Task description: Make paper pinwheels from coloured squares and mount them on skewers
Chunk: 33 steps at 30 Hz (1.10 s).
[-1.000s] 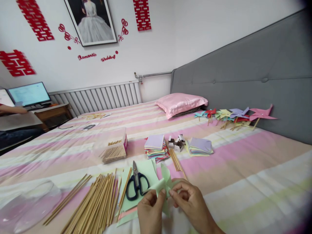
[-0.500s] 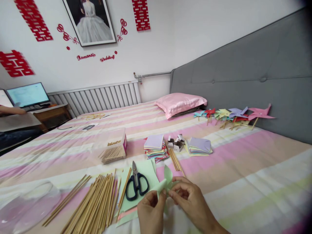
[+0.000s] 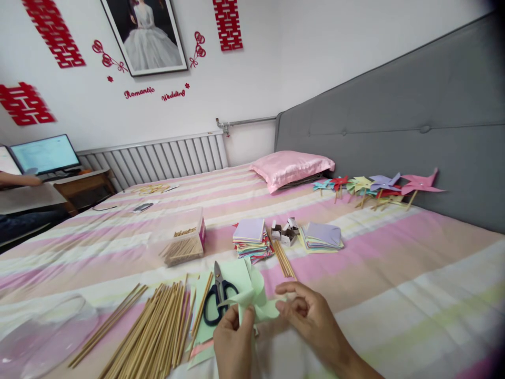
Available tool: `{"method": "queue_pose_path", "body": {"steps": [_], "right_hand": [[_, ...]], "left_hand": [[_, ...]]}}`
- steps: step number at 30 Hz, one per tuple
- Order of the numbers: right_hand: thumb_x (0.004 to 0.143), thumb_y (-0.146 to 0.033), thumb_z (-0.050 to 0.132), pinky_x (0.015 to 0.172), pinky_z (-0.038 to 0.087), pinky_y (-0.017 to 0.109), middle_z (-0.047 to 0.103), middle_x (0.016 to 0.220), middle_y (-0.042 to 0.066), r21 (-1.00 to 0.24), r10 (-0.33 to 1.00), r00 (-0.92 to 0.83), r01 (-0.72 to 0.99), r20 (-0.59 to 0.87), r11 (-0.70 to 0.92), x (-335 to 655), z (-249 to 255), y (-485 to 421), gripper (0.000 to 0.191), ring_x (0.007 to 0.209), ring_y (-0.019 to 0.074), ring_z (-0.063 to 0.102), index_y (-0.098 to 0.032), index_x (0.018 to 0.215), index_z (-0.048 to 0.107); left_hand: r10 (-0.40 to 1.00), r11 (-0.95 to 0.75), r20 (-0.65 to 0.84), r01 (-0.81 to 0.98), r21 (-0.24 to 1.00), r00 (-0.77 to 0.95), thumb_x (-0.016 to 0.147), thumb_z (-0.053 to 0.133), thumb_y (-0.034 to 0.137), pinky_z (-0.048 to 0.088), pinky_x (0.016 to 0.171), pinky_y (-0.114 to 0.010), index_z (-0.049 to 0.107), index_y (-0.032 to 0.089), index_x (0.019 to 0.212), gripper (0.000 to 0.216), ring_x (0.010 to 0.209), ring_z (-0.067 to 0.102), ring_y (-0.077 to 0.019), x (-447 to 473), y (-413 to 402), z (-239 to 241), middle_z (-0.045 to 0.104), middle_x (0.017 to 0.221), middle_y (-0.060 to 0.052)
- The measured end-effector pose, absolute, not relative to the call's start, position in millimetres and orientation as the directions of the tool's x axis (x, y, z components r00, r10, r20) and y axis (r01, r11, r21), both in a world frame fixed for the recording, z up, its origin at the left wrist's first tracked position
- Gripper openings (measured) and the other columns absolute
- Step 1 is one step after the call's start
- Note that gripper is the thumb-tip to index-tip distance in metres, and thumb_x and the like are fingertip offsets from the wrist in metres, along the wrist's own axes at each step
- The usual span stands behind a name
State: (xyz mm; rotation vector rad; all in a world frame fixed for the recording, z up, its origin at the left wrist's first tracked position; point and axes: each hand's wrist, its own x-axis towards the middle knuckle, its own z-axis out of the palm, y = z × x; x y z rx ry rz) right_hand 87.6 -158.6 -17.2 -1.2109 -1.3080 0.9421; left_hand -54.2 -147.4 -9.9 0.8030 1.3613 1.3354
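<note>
A light green paper pinwheel (image 3: 258,297) with curled blades is up in front of me at the bottom centre. My left hand (image 3: 235,337) pinches it near its middle, thumb on the front. At its right-hand blade, my right hand (image 3: 310,321) has thumb and bent fingers on the paper's tip. Scissors (image 3: 218,295) with dark blue handles lie just behind my left hand, on green paper sheets (image 3: 205,329). Left of them is a spread bundle of thin wooden sticks (image 3: 152,331).
Beyond my hands are two stacks of coloured paper squares (image 3: 249,231) (image 3: 322,236), small open boxes (image 3: 287,231) and a clear box of short sticks (image 3: 183,247). Finished pinwheels (image 3: 384,183) stand by the grey headboard (image 3: 394,105). A pink pillow (image 3: 292,166) lies behind; a person's arm (image 3: 18,179) shows far left.
The pinwheel has shifted left and turned, so its blades now spread out more towards me. My left hand moved slightly left; my right hand drew apart from it, out to the blade's tip.
</note>
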Motion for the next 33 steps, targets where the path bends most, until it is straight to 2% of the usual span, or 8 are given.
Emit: {"method": "queue_pose_path", "body": {"steps": [2,3,5,9,14,20,24,33], "right_hand": [[0.077,-0.038,0.056,0.048,0.042,0.023,0.059,0.053,-0.002,-0.978,0.980,0.135,0.169,0.143,0.119,97.0,-19.5,-152.5,0.030,0.049,0.0149,0.056,-0.016,0.096,0.059],[0.076,-0.038,0.056,0.050,0.044,0.024,0.063,0.059,0.000,-0.975,0.977,0.162,0.198,0.135,0.102,102.4,-21.3,-148.6,0.029,0.053,0.0161,0.059,-0.016,0.096,0.059],[0.074,-0.034,0.056,0.060,0.049,0.028,0.067,0.088,0.007,-0.962,0.963,0.225,0.259,0.150,0.090,113.9,-26.1,-139.7,0.026,0.068,0.0188,0.064,-0.017,0.094,0.059],[0.070,-0.027,0.053,0.069,0.051,0.032,0.068,0.093,0.009,-0.942,0.946,0.291,0.333,0.142,0.039,132.1,-38.3,-121.5,0.024,0.080,0.0220,0.065,-0.018,0.091,0.060],[0.068,-0.022,0.051,0.073,0.050,0.032,0.067,0.098,0.009,-0.913,0.926,0.341,0.408,0.162,0.010,140.1,-54.6,-102.7,0.029,0.082,0.0211,0.065,-0.019,0.096,0.059],[0.070,-0.023,0.050,0.068,0.051,0.030,0.067,0.095,0.008,-0.870,0.918,0.342,0.493,0.200,0.006,141.6,-73.5,-83.6,0.030,0.074,0.0190,0.066,-0.018,0.099,0.058],[0.073,-0.021,0.045,0.071,0.050,0.032,0.067,0.093,0.009,-0.831,0.896,0.365,0.556,0.253,0.008,142.9,-83.2,-75.5,0.031,0.074,0.0192,0.065,-0.017,0.102,0.056],[0.080,-0.018,0.036,0.091,0.041,0.036,0.056,0.117,0.011,-0.690,0.828,0.320,0.716,0.460,0.106,142.0,-82.1,-55.1,0.036,0.108,0.0216,0.051,-0.015,0.112,0.052]], "left_hand": [[0.933,0.165,-0.218,-0.198,0.966,-0.287,0.053,0.070,0.035,0.041,0.047,-0.022,0.067,0.014,0.075,0.030,0.053,0.054,-0.0142,-55.5,-146.0,-11.2,0.067,0.062,-0.002],[0.927,0.163,-0.218,-0.195,0.967,-0.304,0.053,0.070,0.035,0.041,0.046,-0.022,0.067,0.014,0.074,0.030,0.053,0.054,-0.0146,-55.8,-145.4,-12.2,0.066,0.061,-0.002],[0.923,0.164,-0.215,-0.178,0.970,-0.318,0.052,0.069,0.036,0.041,0.045,-0.022,0.067,0.013,0.072,0.031,0.053,0.052,-0.0142,-56.2,-144.5,-14.0,0.065,0.059,-0.003],[0.933,0.170,-0.201,-0.128,0.977,-0.298,0.054,0.067,0.036,0.040,0.044,-0.023,0.065,0.011,0.071,0.031,0.050,0.048,-0.0132,-56.8,-144.7,-15.1,0.059,0.053,-0.001],[0.957,0.178,-0.191,-0.078,0.981,-0.219,0.057,0.064,0.032,0.036,0.044,-0.022,0.064,0.010,0.068,0.025,0.046,0.044,-0.0104,-57.0,-147.1,-12.9,0.054,0.049,0.001],[0.963,0.189,-0.190,-0.027,0.982,-0.193,0.057,0.063,0.032,0.032,0.042,-0.020,0.060,0.012,0.059,0.020,0.041,0.038,-0.0083,-53.5,-147.9,-14.5,0.050,0.045,0.003],[0.959,0.186,-0.178,0.017,0.982,-0.219,0.056,0.061,0.031,0.032,0.041,-0.020,0.057,0.013,0.055,0.018,0.040,0.037,-0.0082,-50.1,-148.9,-14.5,0.048,0.044,0.004],[0.960,0.134,-0.136,-0.026,0.991,-0.245,0.054,0.060,0.031,0.026,0.036,-0.018,0.055,0.014,0.048,0.018,0.035,0.034,-0.0070,-44.9,-149.6,-18.0,0.046,0.038,0.004]]}}
